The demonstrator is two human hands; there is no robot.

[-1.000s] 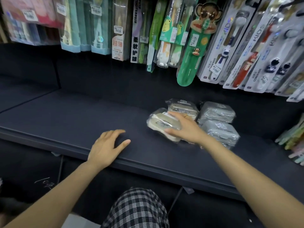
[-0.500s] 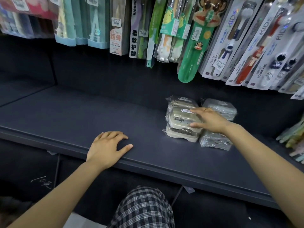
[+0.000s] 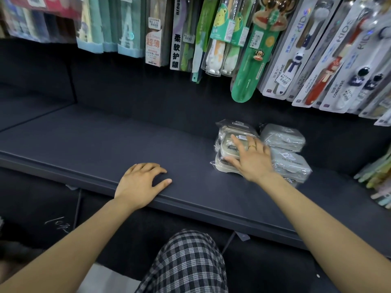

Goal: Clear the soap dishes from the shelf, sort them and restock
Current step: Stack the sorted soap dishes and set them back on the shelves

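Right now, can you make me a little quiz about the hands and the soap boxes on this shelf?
1. True or false: the left hand holds a soap dish.
2. Which pile does the right hand touch? A) cream plastic-wrapped soap dishes B) grey-green plastic-wrapped soap dishes C) hanging green toothbrush pack
3. Fill in: the left hand rests on the dark ____.

Key: 1. False, it lies flat on the shelf edge. 2. A. 3. shelf.
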